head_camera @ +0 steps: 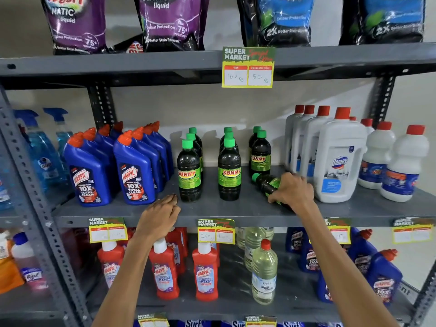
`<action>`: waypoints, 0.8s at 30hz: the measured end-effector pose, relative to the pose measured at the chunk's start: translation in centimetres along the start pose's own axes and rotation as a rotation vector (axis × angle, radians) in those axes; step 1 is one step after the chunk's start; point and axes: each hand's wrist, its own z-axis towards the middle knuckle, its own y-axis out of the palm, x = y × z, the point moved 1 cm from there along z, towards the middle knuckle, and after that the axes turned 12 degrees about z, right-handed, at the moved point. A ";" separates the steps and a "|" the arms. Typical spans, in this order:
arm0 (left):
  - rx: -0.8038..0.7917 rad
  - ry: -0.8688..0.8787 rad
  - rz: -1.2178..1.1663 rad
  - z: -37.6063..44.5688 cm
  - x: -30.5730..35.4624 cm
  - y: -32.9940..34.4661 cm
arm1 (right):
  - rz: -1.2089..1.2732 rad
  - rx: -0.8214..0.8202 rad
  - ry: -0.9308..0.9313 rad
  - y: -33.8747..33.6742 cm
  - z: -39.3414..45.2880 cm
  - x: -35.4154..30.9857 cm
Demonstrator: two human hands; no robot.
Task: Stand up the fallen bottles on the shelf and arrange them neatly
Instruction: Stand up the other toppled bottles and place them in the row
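Observation:
On the grey middle shelf (236,211), dark Sunny bottles with green caps stand in three rows: a left row (189,171), a middle row (229,171) and a right row (260,154). One more Sunny bottle (265,183) lies on its side in front of the right row, cap pointing left and back. My right hand (292,191) is shut around its lower body and covers most of the label. My left hand (160,215) rests flat on the shelf's front edge, fingers together, just left of the left row and holding nothing.
Blue Harpic bottles (134,168) stand to the left, and white Domex jugs (337,156) close to the right of the lying bottle. Price tags (215,231) hang on the shelf edge. Red Harpic bottles (204,270) fill the shelf below; detergent pouches (169,22) sit above.

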 end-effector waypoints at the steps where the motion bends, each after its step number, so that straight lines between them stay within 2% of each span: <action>1: 0.001 -0.005 -0.003 0.0 0.0 0.1 | 0.063 0.055 -0.003 0.0 0.0 0.2; 3: 0.004 -0.013 -0.008 0.1 -0.1 0.1 | 0.302 0.151 -0.027 0.0 -0.1 0.6; 7: 0.006 -0.011 0.008 0.0 -0.1 0.2 | 0.942 0.247 -0.109 -0.3 -0.1 0.5; 9: 0.002 -0.005 0.012 0.0 -0.1 0.2 | 1.120 0.253 -0.120 -0.2 0.4 0.0; 11: 0.001 -0.006 0.009 0.0 -0.1 0.1 | 1.251 0.190 -0.106 0.2 1.3 -0.3; 13: -0.002 -0.006 0.009 0.0 -0.1 0.0 | 1.301 0.141 -0.129 0.8 2.2 -0.4; 24: 0.009 0.001 0.015 0.1 -0.2 0.3 | 1.240 -0.016 -0.155 3.5 3.6 0.6</action>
